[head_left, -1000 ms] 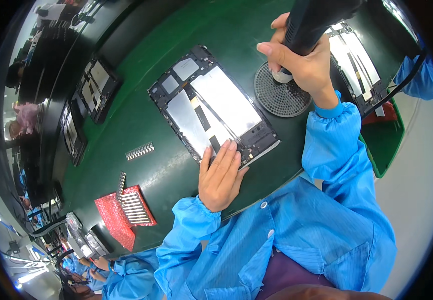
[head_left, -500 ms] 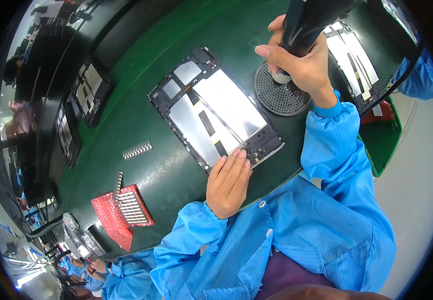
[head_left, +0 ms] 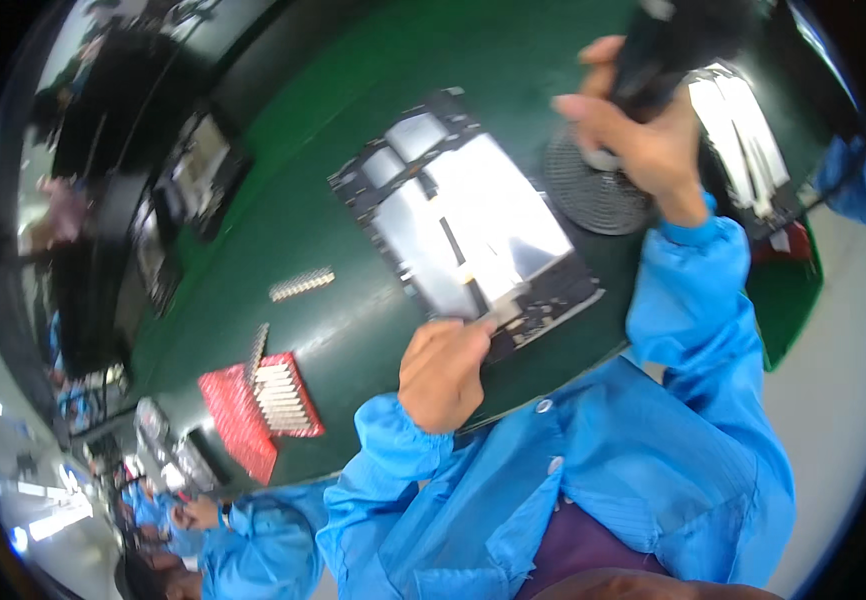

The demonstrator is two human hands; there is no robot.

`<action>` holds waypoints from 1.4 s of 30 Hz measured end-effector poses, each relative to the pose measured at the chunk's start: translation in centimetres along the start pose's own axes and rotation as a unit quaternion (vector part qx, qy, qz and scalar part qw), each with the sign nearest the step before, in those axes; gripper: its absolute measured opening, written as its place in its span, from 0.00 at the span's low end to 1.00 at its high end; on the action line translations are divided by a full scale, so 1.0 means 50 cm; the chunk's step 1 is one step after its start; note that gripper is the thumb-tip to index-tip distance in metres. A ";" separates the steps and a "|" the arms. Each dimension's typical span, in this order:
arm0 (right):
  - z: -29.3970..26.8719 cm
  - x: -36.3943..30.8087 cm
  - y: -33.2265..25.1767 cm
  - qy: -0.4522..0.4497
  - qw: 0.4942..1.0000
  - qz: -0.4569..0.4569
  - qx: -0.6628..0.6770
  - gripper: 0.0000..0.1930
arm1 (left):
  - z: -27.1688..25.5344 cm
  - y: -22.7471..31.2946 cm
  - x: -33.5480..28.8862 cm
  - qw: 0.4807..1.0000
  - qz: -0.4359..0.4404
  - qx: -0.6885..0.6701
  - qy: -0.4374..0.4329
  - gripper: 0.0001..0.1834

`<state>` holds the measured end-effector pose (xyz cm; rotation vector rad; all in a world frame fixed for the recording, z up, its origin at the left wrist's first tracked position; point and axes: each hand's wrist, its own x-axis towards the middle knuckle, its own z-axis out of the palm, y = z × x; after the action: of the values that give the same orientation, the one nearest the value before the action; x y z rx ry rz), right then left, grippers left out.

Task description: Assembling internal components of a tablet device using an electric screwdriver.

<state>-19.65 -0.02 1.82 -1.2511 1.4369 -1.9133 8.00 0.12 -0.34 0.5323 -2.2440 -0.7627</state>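
Observation:
An opened tablet [head_left: 518, 205], with silver battery panels and a black frame, lies on the green table in front of me. At its lower left edge is my left hand [head_left: 443, 375], fingers curled and fingertips touching the edge beside a small pale piece. Blur hides what, if anything, they pinch. My right hand [head_left: 648, 145] is wrapped round a black hand-held tool [head_left: 678, 50] with a thick body and a round pale tip. Below that tip sits a round dark perforated disc [head_left: 593, 200], right of the tablet and partly covered by my hand.
A second opened tablet [head_left: 738, 135] lies at the far right, above a green bin [head_left: 793, 310]. Red bubble wrap [head_left: 238, 420] with several small strips lies at left, and a loose strip [head_left: 303, 284] nearer the tablet. More devices [head_left: 198, 175] stand far left. A co-worker's sleeve [head_left: 263, 545] shows lower left.
My left fingers, flat on the tablet's lower part before, are now curled at its edge. The whole view has shifted and blurred. My right hand still holds the tool over the disc.

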 end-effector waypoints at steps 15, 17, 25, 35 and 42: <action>-0.029 0.002 -0.009 -0.001 0.994 -0.108 -0.033 0.18 | -0.080 -0.131 0.080 0.886 -0.377 -0.242 0.118 0.07; -0.021 0.001 -0.017 0.001 0.995 -0.095 -0.021 0.18 | -0.070 -0.145 0.080 0.898 -0.359 -0.223 0.124 0.07; -0.017 -0.001 -0.026 0.005 0.997 -0.076 -0.006 0.17 | -0.079 -0.172 0.097 0.927 -0.339 -0.138 0.083 0.06; -0.014 0.003 -0.026 0.006 0.995 -0.095 -0.004 0.17 | -0.025 -0.154 0.065 0.965 -0.193 0.047 0.171 0.09; 0.041 -0.001 -0.072 -0.018 0.991 -0.113 0.073 0.19 | -0.036 -0.134 0.047 0.978 -0.046 0.178 0.096 0.14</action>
<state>-17.28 0.28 5.20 -1.4219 1.1552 -2.0875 8.74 -6.84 -2.53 0.8474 -2.1928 -0.3318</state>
